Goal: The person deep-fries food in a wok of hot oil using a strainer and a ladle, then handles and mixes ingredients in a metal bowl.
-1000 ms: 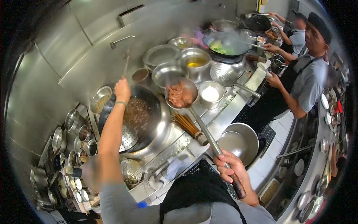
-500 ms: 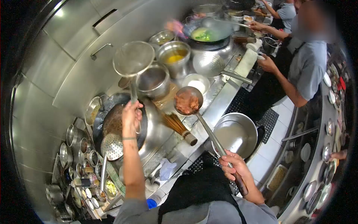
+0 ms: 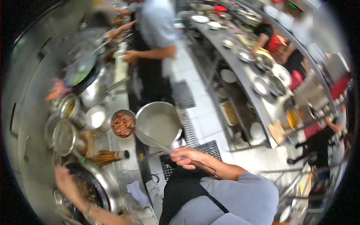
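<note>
Near the steel counter's front edge (image 3: 130, 163), reddish-brown meat chunks (image 3: 123, 124) fill a long-handled steel ladle (image 3: 154, 142) gripped by the right hand (image 3: 189, 156), could spill if it knocks the big steel pot (image 3: 159, 122); left hand (image 3: 69, 185) blurred by black round wok (image 3: 102, 195), grip unclear.

head camera; worn on head; faces forward and down; close above ladle (image 3: 162, 146); wide, round-edged view
</note>
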Demonstrator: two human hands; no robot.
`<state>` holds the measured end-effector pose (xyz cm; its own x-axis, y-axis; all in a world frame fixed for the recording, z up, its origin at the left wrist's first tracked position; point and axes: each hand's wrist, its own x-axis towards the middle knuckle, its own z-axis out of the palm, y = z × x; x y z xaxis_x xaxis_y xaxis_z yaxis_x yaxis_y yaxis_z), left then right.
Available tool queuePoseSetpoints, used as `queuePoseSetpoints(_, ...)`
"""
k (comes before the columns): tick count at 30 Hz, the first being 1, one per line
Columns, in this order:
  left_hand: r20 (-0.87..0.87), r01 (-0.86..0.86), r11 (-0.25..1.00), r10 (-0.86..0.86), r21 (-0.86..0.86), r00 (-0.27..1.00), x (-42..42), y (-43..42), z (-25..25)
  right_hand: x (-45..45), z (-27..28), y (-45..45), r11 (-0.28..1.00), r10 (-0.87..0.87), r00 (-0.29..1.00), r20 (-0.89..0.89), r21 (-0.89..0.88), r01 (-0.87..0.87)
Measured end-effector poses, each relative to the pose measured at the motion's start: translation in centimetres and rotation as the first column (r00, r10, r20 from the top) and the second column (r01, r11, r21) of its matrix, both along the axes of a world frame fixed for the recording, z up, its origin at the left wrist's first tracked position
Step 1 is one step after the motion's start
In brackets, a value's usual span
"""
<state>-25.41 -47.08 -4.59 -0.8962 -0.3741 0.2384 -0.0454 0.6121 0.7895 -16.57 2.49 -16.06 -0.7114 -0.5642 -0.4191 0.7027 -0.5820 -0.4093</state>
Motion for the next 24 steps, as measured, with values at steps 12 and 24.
queuePoseSetpoints(12, -0.303, 0.271, 0.899, -0.167, 0.343, 0.938, 13.0, 20.7, -7.7, 10.8, 1.5, 4.5, 0.94, -0.341, 0.938, 0.059, 0.034, 0.339)
queuePoseSetpoints(24, -0.211, 0.212, 0.899, -0.139, 0.383, 0.968, 15.9, 22.9, -11.7, 11.7, 2.6, 18.9, 0.675, -0.729, 0.684, -0.012, -0.18, 0.716)
